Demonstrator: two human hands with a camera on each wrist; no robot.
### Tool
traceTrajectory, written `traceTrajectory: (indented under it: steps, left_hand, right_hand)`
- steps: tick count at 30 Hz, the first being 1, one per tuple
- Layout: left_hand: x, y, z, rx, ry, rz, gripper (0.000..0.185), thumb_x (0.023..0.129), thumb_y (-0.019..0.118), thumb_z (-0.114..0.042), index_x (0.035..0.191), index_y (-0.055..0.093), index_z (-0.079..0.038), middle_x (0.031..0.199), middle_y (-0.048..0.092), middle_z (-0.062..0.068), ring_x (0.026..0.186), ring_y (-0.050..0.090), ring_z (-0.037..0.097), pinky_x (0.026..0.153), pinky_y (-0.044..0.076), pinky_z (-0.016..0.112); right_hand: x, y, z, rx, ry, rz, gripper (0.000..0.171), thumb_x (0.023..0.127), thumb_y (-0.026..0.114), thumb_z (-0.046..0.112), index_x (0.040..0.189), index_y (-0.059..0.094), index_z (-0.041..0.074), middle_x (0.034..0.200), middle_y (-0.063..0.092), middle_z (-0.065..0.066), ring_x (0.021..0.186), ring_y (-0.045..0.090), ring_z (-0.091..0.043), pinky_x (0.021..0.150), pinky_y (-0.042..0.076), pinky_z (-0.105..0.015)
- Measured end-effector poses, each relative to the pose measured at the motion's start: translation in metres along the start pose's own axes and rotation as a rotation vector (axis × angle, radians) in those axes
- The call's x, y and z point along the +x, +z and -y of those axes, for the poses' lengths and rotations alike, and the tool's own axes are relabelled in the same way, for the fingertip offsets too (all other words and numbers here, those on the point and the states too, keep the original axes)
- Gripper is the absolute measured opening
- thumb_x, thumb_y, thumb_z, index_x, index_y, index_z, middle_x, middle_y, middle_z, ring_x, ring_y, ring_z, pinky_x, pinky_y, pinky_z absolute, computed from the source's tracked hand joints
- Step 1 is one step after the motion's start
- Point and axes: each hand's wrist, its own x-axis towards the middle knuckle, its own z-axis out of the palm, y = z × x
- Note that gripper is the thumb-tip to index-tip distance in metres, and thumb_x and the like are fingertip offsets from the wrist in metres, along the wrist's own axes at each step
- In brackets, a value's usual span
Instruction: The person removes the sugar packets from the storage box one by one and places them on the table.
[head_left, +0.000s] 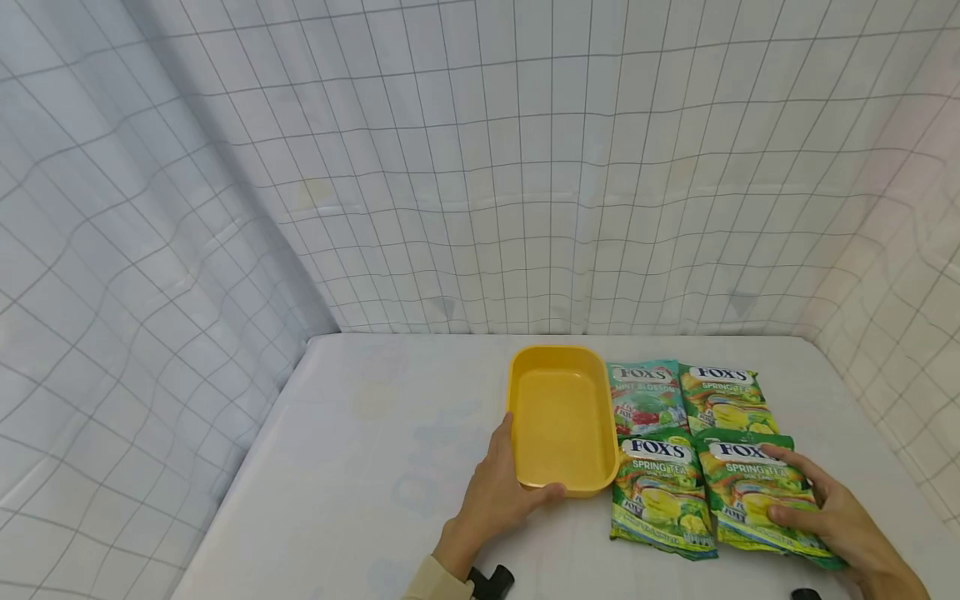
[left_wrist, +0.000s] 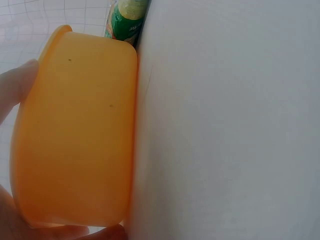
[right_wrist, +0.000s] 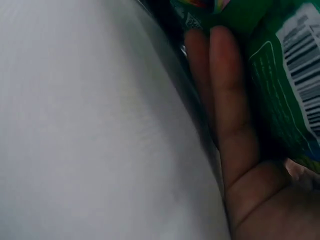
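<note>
Head view: green Fox's candy bag [head_left: 761,500], glossy, flat, under right hand [head_left: 843,517].

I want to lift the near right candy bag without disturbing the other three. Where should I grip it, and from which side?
Probably its right edge, coming from the right. The near right candy bag lies flat, its left side against the neighbouring bag and its top by another bag. The right hand already grips there, thumb on top and fingers underneath.
</note>
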Motion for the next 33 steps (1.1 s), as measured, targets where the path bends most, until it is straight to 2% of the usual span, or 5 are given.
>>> traceTrajectory:
  steps: [7, 15, 21, 25, 33]
  left_hand:
    - [0.0, 0.001, 0.0, -0.016, 0.006, 0.003, 0.13, 0.075, 0.083, -0.065, 0.164, 0.007, -0.008, 0.158, 0.037, 0.017, 0.119, 0.059, 0.033, 0.095, 0.049, 0.053]
    - [0.0, 0.001, -0.001, -0.017, -0.005, 0.008, 0.131, 0.074, 0.082, -0.068, 0.164, 0.007, -0.008, 0.157, 0.038, 0.017, 0.117, 0.059, 0.032, 0.094, 0.049, 0.054]
    - [0.001, 0.001, -0.001, 0.0, 0.0, 0.002, 0.13, 0.074, 0.083, -0.066, 0.164, 0.008, -0.008, 0.157, 0.038, 0.017, 0.117, 0.06, 0.034, 0.093, 0.05, 0.053]
    - [0.002, 0.0, 0.0, 0.005, 0.005, -0.002, 0.13, 0.075, 0.082, -0.066, 0.164, 0.008, -0.009, 0.158, 0.037, 0.016, 0.118, 0.06, 0.033, 0.093, 0.05, 0.053]
    - [0.002, 0.0, 0.001, -0.009, -0.003, 0.005, 0.13, 0.074, 0.082, -0.067, 0.164, 0.007, -0.01, 0.159, 0.035, 0.014, 0.119, 0.058, 0.032, 0.094, 0.049, 0.053]
  right_hand:
    - [0.0, -0.001, -0.001, -0.058, -0.016, 0.013, 0.084, 0.093, 0.077, 0.016, 0.156, 0.031, 0.048, 0.123, 0.059, -0.005, 0.097, 0.064, -0.016, 0.079, 0.053, -0.031]
    - [-0.001, 0.0, 0.004, -0.153, -0.035, 0.032, 0.096, 0.09, 0.081, 0.018, 0.164, 0.019, 0.02, 0.144, 0.038, -0.033, 0.102, 0.059, -0.022, 0.078, 0.052, -0.032]
    - [-0.001, 0.002, 0.009, -0.219, -0.065, 0.042, 0.1, 0.087, 0.083, 0.018, 0.162, 0.018, 0.01, 0.145, 0.035, -0.037, 0.104, 0.058, -0.026, 0.077, 0.052, -0.032]
    - [0.0, 0.001, 0.013, -0.295, -0.088, 0.034, 0.102, 0.085, 0.085, 0.022, 0.161, 0.019, 0.007, 0.146, 0.033, -0.038, 0.106, 0.056, -0.028, 0.076, 0.05, -0.031]
    - [0.001, 0.003, 0.017, -0.45, -0.164, 0.015, 0.102, 0.078, 0.089, 0.024, 0.157, 0.028, 0.003, 0.14, 0.04, -0.035, 0.105, 0.054, -0.032, 0.075, 0.048, -0.03]
